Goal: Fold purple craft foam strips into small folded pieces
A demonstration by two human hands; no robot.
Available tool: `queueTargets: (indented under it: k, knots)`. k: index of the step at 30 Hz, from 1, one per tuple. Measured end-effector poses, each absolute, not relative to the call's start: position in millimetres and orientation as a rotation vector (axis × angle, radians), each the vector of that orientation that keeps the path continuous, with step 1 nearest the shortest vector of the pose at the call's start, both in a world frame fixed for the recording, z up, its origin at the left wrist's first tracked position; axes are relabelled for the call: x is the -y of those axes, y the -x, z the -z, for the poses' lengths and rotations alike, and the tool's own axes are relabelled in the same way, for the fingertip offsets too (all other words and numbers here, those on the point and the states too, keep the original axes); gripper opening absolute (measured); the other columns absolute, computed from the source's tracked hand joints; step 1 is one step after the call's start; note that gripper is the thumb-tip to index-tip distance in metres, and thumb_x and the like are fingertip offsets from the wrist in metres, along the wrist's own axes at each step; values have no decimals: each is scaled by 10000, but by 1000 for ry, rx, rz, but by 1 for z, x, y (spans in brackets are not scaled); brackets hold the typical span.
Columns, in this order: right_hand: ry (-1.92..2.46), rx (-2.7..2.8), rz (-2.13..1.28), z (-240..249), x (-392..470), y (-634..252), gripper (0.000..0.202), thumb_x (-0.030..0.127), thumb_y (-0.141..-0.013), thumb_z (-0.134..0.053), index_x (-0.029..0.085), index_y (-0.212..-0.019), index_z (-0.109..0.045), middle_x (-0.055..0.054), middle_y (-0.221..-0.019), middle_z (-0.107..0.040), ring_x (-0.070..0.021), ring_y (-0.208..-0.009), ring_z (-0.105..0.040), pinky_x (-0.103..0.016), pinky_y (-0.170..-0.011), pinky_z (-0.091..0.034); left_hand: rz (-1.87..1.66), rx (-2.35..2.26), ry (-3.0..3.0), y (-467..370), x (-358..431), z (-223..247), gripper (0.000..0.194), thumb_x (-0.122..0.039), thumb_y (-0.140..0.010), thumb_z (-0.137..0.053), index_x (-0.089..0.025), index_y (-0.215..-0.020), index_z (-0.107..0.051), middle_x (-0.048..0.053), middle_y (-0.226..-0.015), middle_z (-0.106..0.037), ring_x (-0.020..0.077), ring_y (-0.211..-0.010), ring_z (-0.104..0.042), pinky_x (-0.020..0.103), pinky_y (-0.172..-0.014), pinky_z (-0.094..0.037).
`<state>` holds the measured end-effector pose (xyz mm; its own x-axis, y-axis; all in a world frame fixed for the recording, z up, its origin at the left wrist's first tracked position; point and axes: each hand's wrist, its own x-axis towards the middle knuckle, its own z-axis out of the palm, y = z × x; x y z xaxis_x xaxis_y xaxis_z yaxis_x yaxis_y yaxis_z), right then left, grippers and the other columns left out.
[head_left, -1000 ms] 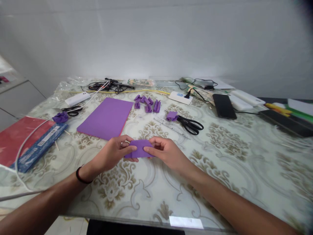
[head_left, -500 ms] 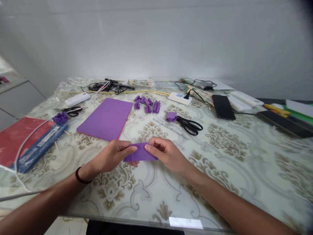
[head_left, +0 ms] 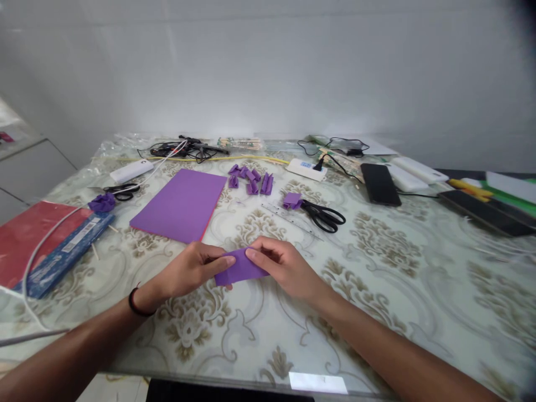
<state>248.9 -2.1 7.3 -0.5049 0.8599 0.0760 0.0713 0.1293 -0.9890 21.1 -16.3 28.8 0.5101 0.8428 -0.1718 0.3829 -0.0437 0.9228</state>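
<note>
A small rectangle of purple paper [head_left: 242, 269] is pinched between both hands above the front middle of the table. My left hand [head_left: 196, 269] grips its left end, thumb on top. My right hand [head_left: 285, 262] holds the right part, with the thumb pressed on the upper face and the fingers curled behind. Beyond the hands lies a stack of purple sheets [head_left: 182, 204], with a red edge showing beneath. Several folded purple paper pieces [head_left: 252, 187] lie farther back. Black-handled scissors [head_left: 324, 216] rest at the right, their blades partly hidden by a folded purple piece [head_left: 292, 200].
A clear ruler [head_left: 288, 219] lies beside the scissors. On the left are a red and blue packet [head_left: 62, 248], crumpled purple paper [head_left: 101, 202], another pair of scissors [head_left: 125, 191] and white cables. A power strip [head_left: 307, 169], a black phone [head_left: 380, 184] and white power banks [head_left: 420, 169] stand at the back right.
The purple paper has tilted, its left end dropping a little and its lower edge now slanting. The left fingers beneath it show less. Both hands keep their hold.
</note>
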Motion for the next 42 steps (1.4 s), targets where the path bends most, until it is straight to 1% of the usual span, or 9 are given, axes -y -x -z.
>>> queueTargets:
  k: [3,6,10,12,17,29,32,36,42]
  knots:
    - [907,1749,-1394,-8,3,-249,393,434,-996,-568,188,-691,-533,43,-657,-399,-122,-614,-364,-278,-570,-289,-560,-1087,-1676,-23,17,-24,424,-428,-1011,-548,-137,-766,-737,39,-717,-758,116,-578,-571,215,-553,-390]
    - [943,1781,-1339,-11,4,-249,374,406,-1003,-559,183,-703,-565,38,-653,-427,-124,-621,-391,-269,-572,-306,-600,-1105,-1698,-22,16,-20,396,-427,-1011,-539,-141,-784,-691,32,-719,-734,124,-603,-562,223,-567,-387]
    - [1024,1818,-1311,-12,7,-247,235,343,-985,-581,177,-841,-667,18,-695,-565,-139,-669,-512,-252,-614,-390,-614,-1165,-1800,-20,16,-19,416,-432,-1006,-533,-155,-698,-574,-34,-618,-522,102,-575,-425,224,-540,-310]
    - [1056,1821,-1310,-11,8,-244,174,329,-973,-606,186,-943,-700,2,-756,-639,-153,-713,-571,-253,-637,-415,-551,-1137,-1849,-21,16,-20,394,-412,-1008,-525,-160,-707,-556,-40,-641,-478,104,-595,-402,229,-554,-307]
    - [1037,1883,-1286,-9,8,-237,165,305,-960,-615,195,-853,-675,10,-720,-610,-147,-682,-552,-247,-609,-403,-519,-1091,-1903,-21,17,-22,422,-394,-1051,-432,-169,-700,-498,-46,-635,-413,106,-595,-382,236,-569,-308]
    - [955,1813,-1354,-12,-9,-250,281,406,-924,-688,182,-755,-687,-2,-669,-626,-144,-631,-544,-255,-594,-410,-560,-1179,-1916,-23,18,-24,424,-385,-1058,-437,-170,-698,-498,-43,-620,-438,106,-583,-389,253,-582,-300]
    - [990,1759,-1346,-9,-11,-251,246,390,-913,-694,185,-776,-699,-7,-690,-647,-152,-652,-569,-261,-621,-437,-511,-1227,-1844,-28,14,-21,400,-401,-1006,-536,-167,-682,-512,-46,-617,-439,108,-587,-381,247,-557,-277]
    - [1052,1689,-1375,0,-10,-251,239,411,-919,-688,190,-832,-717,-6,-715,-668,-159,-664,-582,-269,-631,-440,-521,-1247,-1769,-33,11,-18,351,-411,-972,-587,-154,-734,-606,-34,-656,-513,114,-614,-413,237,-572,-301]
    - [1114,1755,-1268,1,-6,-249,242,394,-911,-701,184,-802,-747,-1,-686,-671,-147,-618,-532,-269,-593,-386,-513,-1213,-1739,-35,14,-14,320,-403,-981,-576,-144,-825,-681,-12,-681,-611,120,-617,-480,231,-581,-340]
